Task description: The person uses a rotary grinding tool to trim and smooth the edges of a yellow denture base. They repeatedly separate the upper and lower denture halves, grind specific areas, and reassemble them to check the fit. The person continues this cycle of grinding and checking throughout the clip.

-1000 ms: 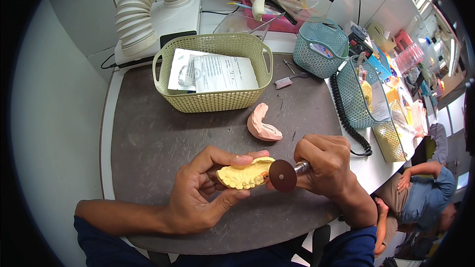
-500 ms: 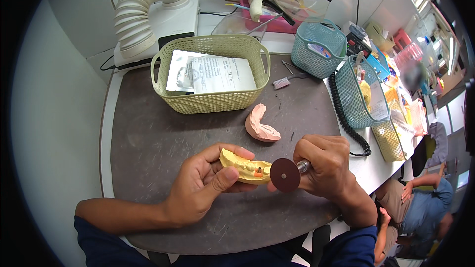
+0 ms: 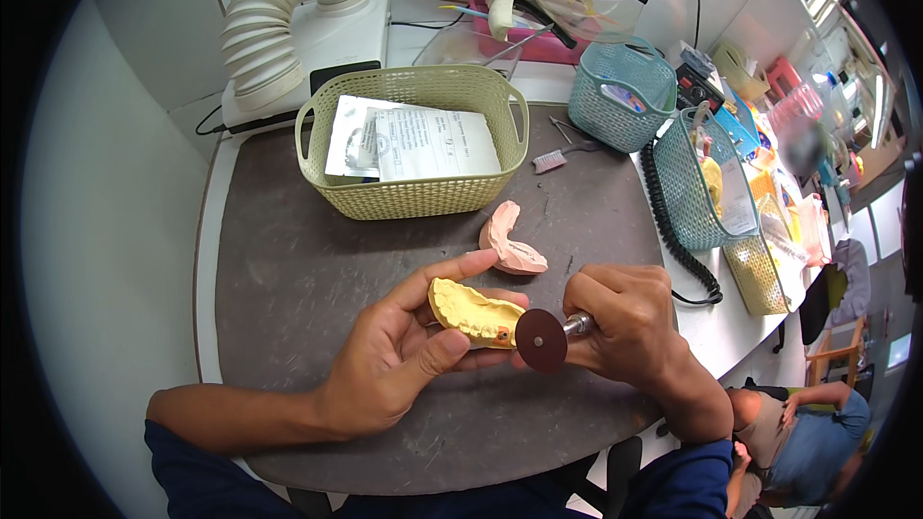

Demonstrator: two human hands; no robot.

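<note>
My left hand (image 3: 389, 351) grips a yellow dental cast (image 3: 471, 310), its thumb on the near side and its fingers behind and beneath. A small orange patch with a dark metal piece shows near the cast's right end. My right hand (image 3: 623, 322) is closed round a silver rotary handpiece (image 3: 578, 323). On the handpiece's tip sits a dark brown cutting disc (image 3: 541, 340), which overlaps the cast's right end in this view; whether they touch I cannot tell. Just beyond my left fingers a pink dental cast (image 3: 512, 242) lies on the dark bench mat.
A light green basket (image 3: 413, 197) with papers stands behind. At the back right are blue baskets (image 3: 615, 120), a small brush (image 3: 551, 161) and a black coiled cord (image 3: 663, 221). A white ribbed hose (image 3: 255, 29) rises at the back left. Another person (image 3: 812, 432) sits at far right.
The yellow cast has been tilted, so its inner hollow now shows more. My left index finger has stretched out toward the pink cast. The disc has shifted slightly left.
</note>
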